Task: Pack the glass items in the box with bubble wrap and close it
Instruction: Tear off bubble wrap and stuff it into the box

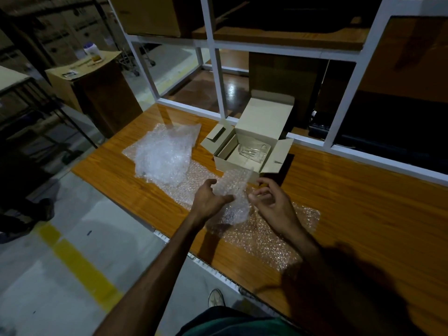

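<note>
Head view of a wooden surface (339, 202) with packing materials. The left hand (208, 197) has its fingers and thumb curled round a piece of bubble wrap (234, 190), which stands up between the two hands and leans toward the box. The right hand (271, 202) is just beside the same piece, fingers loosely curled with thumb and forefinger near its edge; whether they actually pinch the wrap cannot be told in this dim light. Under both hands a flat sheet of bubble wrap (266, 238) lies spread on the surface, running from the near edge toward the far left. On its far left end rests a crumpled heap of bubble wrap (164, 156). The cardboard box (232, 163) stands behind the hands, near the white frame (218, 76) at the back of the surface, and its near wall touches the flat sheet. Its lid (264, 117) is upright and its side flaps are folded outward. A clear glass item (252, 151) sits inside the box, at the right of the cavity, unwrapped as far as can be seen. To the far left, well apart on the floor, a second carton (80, 76) carries a white jar (88, 49). A shoe (215, 298) shows below the near edge.
</note>
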`<state>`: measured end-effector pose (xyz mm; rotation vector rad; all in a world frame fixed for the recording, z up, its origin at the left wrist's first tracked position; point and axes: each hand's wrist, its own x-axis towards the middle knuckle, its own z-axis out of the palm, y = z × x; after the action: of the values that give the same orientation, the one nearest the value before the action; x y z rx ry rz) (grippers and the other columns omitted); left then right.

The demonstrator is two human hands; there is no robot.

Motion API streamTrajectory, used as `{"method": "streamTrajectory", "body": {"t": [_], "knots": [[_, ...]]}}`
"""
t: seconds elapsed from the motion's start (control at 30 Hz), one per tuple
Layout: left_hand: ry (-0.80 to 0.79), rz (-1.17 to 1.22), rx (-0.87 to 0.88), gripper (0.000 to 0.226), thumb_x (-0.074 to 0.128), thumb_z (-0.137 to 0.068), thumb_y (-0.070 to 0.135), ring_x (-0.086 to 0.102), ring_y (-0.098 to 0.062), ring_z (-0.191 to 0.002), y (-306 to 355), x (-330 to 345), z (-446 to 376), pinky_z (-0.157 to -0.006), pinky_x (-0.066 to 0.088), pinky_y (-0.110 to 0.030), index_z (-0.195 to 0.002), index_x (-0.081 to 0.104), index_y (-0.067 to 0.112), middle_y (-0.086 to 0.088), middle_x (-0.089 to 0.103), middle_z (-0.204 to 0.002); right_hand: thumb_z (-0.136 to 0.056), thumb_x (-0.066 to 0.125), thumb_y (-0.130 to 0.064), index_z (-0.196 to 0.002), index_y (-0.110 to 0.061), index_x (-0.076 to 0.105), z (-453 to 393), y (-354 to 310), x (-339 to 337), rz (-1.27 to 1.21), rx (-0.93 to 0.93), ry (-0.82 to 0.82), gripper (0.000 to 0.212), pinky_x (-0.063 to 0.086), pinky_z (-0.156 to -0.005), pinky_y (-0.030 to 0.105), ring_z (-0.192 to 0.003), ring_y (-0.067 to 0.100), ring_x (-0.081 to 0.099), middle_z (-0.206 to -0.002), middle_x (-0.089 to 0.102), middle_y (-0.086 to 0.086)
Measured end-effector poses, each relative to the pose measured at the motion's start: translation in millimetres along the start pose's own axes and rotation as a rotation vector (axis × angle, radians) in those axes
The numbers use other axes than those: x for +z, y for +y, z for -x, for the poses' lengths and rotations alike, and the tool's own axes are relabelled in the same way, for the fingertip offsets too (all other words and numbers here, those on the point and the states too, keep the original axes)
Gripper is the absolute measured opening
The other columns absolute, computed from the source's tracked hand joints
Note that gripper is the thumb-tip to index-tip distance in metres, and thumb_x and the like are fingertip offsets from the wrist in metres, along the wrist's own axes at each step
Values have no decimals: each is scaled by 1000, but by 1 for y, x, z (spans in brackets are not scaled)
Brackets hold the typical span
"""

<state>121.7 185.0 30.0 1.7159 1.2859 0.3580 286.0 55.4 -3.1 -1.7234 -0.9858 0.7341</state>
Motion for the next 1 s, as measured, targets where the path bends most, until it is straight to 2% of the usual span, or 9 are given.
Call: {"method": "streamTrajectory", "body": {"t": [0.07, 0.17, 0.3, 0.5, 0.63, 0.7, 0.83, 0.93, 1.0], "knots": [[-29, 11, -38, 77, 84, -86, 29, 63, -20, -105, -3, 0, -5, -67, 47, -20, -149, 45, 11, -10, 63, -137, -93, 75, -50, -145, -53, 41, -7, -3, 7, 36, 23, -17, 62, 65, -81, 49, -101, 7, 68, -118, 64, -17], [-87, 35, -82, 84, 88, -76, 41, 67, -22, -108, -5, 0, -11, -77, 58, -29, -146, 50, 12, -6, 66, -135, -90, 79, -48, -153, -54, 29, -17, -5, 16, 96, 64, -57, 81, 65, -80, 52, -99, 10, 69, -114, 64, -16], [-92, 47, -113, 81, 89, -76, 34, 62, -24, -111, -2, 0, -14, -70, 49, -26, -144, 52, 12, -5, 64, -135, -92, 81, -33, -164, -45, 15, -26, -7, 22, 127, 125, -73, 97, 64, -80, 51, -94, 11, 68, -105, 66, -11], [-97, 94, -41, 61, 87, -79, 19, 68, -20, -104, 6, -6, -15, -78, 56, -29, -134, 61, 12, -3, 69, -122, -92, 79, -24, -160, -48, 25, -36, -2, 28, 191, 173, -54, 90, 66, -74, 55, -85, 18, 71, -95, 69, -4], [-48, 158, 19, 29, 85, -83, 12, 76, -23, -92, 3, -15, -9, -78, 64, -37, -109, 75, 7, -6, 78, -103, -90, 79, -16, -153, -44, 31, -41, -2, 31, 213, 193, -31, 84, 66, -70, 56, -81, 21, 71, -94, 68, -1], [-14, 154, 59, 17, 83, -85, 10, 77, -23, -88, 3, -14, -5, -73, 64, -34, -100, 77, 7, -5, 79, -95, -90, 78, -12, -150, -44, 32, -44, -4, 32, 219, 187, -31, 82, 66, -68, 54, -79, 21, 70, -96, 65, -2], [-15, 154, 156, 10, 77, -89, 2, 77, -22, -85, 3, -9, 2, -70, 63, -31, -98, 79, 6, -5, 80, -95, -90, 77, -7, -148, -42, 33, -46, -4, 35, 234, 175, -21, 81, 63, -59, 39, -75, 16, 67, -97, 62, -5], [-36, 191, 186, 11, 73, -92, 1, 78, -24, -90, -1, -8, 5, -80, 65, -38, -100, 80, 4, -6, 80, -98, -89, 77, -8, -142, -44, 35, -47, -3, 37, 217, 191, -19, 77, 66, -62, 46, -80, 18, 69, -105, 62, -2], [-44, 190, 196, 11, 72, -94, 3, 76, -18, -89, -2, -7, 6, -78, 63, -32, -100, 81, 5, -5, 80, -97, -88, 78, -9, -138, -46, 33, -48, -2, 39, 207, 214, -8, 76, 67, -62, 49, -83, 20, 71, -110, 62, -1]]}}
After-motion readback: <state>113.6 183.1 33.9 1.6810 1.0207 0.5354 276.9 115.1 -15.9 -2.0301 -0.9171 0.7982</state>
